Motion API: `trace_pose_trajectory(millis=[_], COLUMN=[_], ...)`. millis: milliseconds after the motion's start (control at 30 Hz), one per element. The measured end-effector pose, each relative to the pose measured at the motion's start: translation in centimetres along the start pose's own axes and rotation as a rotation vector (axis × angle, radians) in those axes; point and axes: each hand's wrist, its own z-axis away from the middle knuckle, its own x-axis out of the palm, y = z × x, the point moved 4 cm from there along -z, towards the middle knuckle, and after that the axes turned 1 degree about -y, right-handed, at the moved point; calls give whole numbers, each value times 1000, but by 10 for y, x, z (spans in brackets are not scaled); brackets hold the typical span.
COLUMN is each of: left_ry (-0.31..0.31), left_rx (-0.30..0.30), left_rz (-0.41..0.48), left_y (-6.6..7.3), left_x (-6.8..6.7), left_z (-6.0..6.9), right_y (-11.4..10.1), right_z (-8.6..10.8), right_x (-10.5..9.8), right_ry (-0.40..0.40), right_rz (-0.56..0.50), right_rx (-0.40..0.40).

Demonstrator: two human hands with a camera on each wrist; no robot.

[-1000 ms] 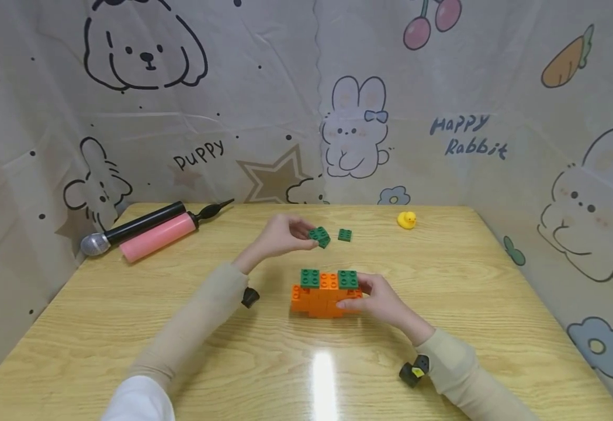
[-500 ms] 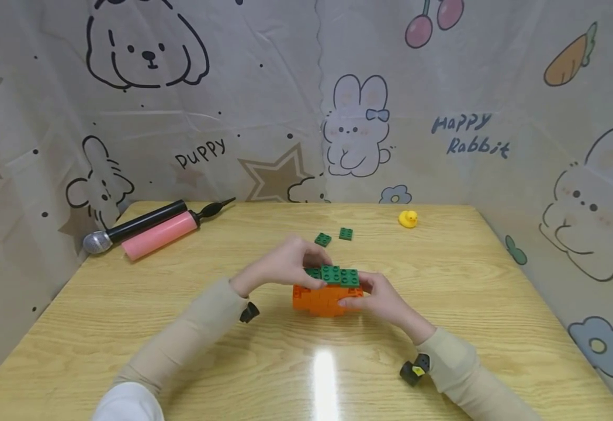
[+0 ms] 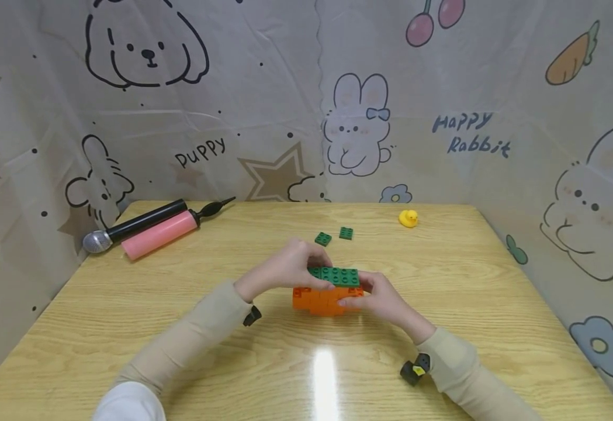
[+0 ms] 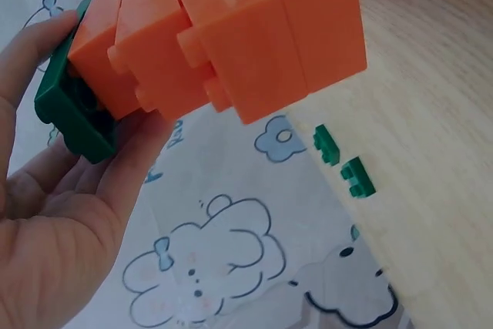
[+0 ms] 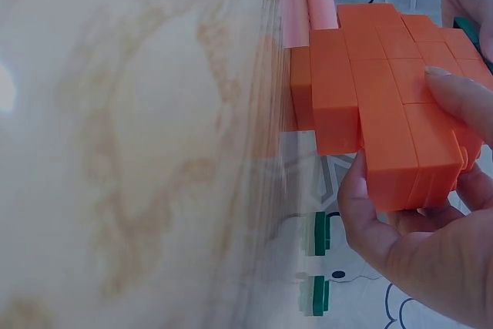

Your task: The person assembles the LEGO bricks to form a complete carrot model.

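In the middle of the table stands a build of orange toy bricks (image 3: pixel 319 303), wider in its middle than at its foot. A row of flat green bricks (image 3: pixel 340 276) runs along its top. My left hand (image 3: pixel 294 266) reaches over from the left and pinches a green brick (image 4: pixel 69 98) of that row between thumb and fingers; part of the row is hidden behind it. My right hand (image 3: pixel 382 299) grips the build's right end, thumb on the near face and fingers behind. Farther back lie two loose green bricks, one tilted (image 3: pixel 323 238) and one straighter (image 3: pixel 346 233).
At the back left a black microphone (image 3: pixel 132 227) lies beside a pink hand pump (image 3: pixel 161 234) with a black nozzle. A yellow toy duck (image 3: pixel 408 218) sits at the back right. Printed cloth (image 3: pixel 264 117) hangs behind the wooden table (image 3: pixel 443 251).
My left hand has come from the back of the table with a green brick and set it into the gap on top, where it now sits level. The right hand keeps its place.
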Motion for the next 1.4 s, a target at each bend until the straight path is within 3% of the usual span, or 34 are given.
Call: trace_pose_trajectory(millis=[500,800,1200,1300,1400], left_ry=[-36,-75,-118,-67,36], left_rx=[-80,-95,-16,-42,-58], left_rz=[-13,-33,81,170,235], left_y=[0,6,-2,-11,-26], left_x=[5,2,-7,-17,-29], left_z=[-4,-5,-5,-12,-23], right_y=[6,3,1,1,2], right_z=[-3,0,1,0,0], right_x=[-2,-1,1,2,2], right_ry=[17,32,14,13,6], right_rz=[-21,-9,-27,-37,-36], right_rx=[-3,-3,-5,-8,-3])
